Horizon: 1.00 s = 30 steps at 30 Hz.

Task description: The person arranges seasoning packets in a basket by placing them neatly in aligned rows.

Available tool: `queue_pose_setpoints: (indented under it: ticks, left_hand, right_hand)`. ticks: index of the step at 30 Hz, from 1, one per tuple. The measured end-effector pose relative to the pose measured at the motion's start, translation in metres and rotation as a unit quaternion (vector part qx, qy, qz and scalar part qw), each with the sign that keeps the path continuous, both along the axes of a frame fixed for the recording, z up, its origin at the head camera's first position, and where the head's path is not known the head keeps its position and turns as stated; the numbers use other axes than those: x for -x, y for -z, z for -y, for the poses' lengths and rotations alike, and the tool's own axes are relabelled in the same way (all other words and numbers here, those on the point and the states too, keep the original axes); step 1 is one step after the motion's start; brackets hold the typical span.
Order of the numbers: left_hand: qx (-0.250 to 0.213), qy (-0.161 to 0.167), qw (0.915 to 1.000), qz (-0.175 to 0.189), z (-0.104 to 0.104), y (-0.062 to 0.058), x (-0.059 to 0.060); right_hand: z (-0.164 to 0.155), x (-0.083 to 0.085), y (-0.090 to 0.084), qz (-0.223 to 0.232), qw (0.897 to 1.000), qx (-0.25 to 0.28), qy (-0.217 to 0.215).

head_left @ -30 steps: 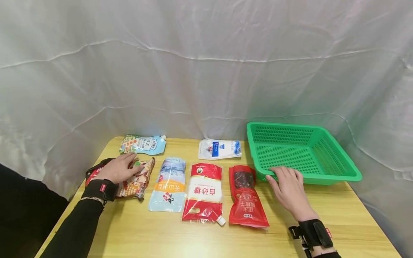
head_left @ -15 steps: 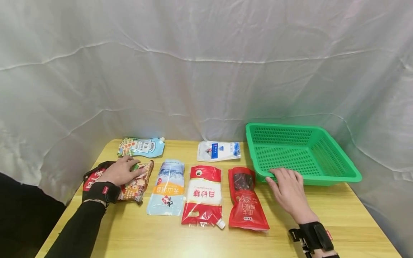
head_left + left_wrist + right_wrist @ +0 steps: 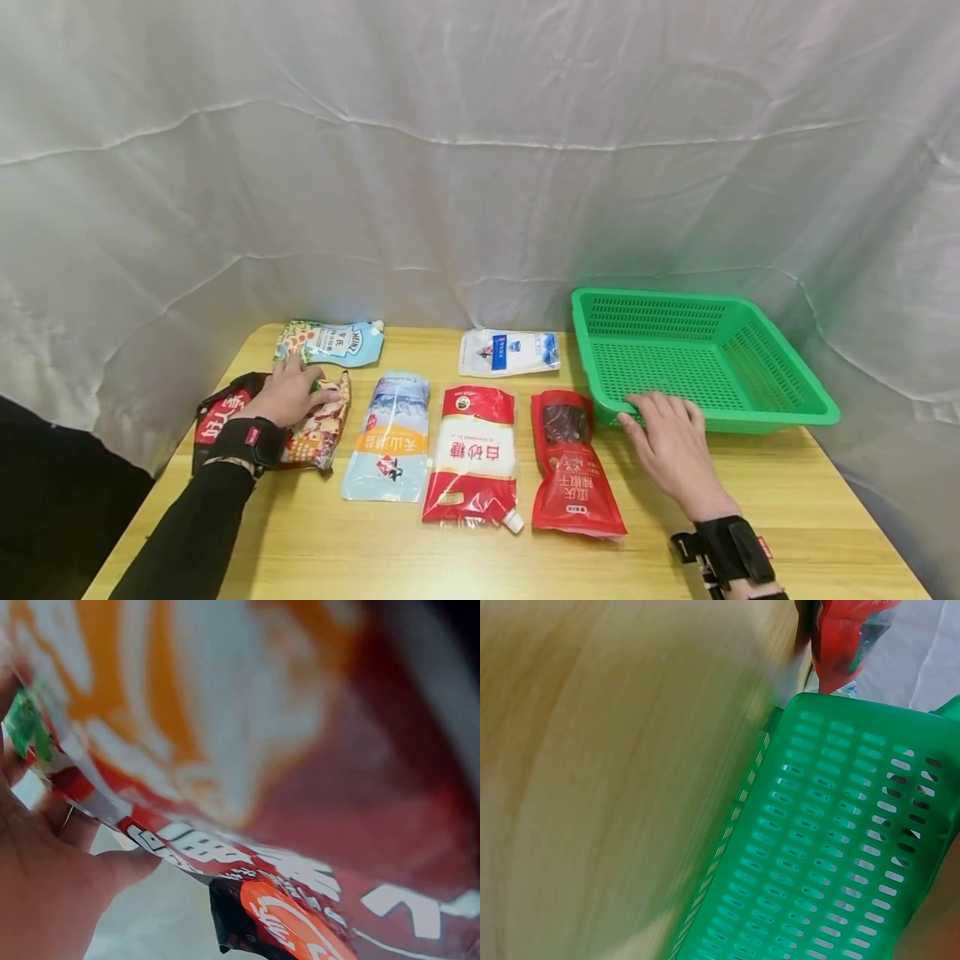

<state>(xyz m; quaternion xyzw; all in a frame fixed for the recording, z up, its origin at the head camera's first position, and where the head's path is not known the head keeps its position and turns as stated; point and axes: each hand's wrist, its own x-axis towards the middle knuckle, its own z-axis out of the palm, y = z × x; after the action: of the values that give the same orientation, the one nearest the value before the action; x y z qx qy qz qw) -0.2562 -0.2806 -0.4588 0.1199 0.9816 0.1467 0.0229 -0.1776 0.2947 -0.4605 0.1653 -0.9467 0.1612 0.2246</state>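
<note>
My left hand (image 3: 288,396) lies over a colourful snack packet (image 3: 318,429) at the table's left edge, fingers curled on its top edge. In the left wrist view the packet (image 3: 247,750) fills the frame, tilted up, with my thumb (image 3: 112,866) under its edge. A red-and-black packet (image 3: 221,412) lies partly beneath it. My right hand (image 3: 667,437) rests flat on the table with straight fingers, its fingertips touching the near wall of the green basket (image 3: 795,371). The right wrist view shows that slotted basket wall (image 3: 840,847) close up.
On the wooden table (image 3: 750,533) lie a red chilli packet (image 3: 572,462), a red-and-white spouted pouch (image 3: 474,454), a blue pouch (image 3: 387,437), a Heinz pouch (image 3: 330,342) and a white packet (image 3: 508,350). White cloth hangs behind and to both sides.
My left hand has drawn the snack packet slightly left and back, uncovering more of the red-and-black packet. The right hand has stayed at the basket.
</note>
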Motion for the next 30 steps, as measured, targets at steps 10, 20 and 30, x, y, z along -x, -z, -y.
queue_pose_setpoints:
  ticks: [10, 20, 30]
  left_hand:
    - [-0.017, 0.031, 0.9990, -0.027, 0.004, -0.005, 0.002]
    - [-0.049, 0.042, 0.9955, -0.069, -0.005, -0.029, -0.008]
    - [-0.055, 0.019, 0.9916, -0.115, -0.026, -0.064, -0.025]
  right_hand:
    - [0.001, 0.000, 0.000, -0.002, 1.000, -0.002, 0.000]
    - [0.001, 0.001, -0.002, 0.000, 1.000, -0.001, -0.001]
    - [0.001, -0.001, -0.003, 0.007, 1.000, 0.004, 0.003]
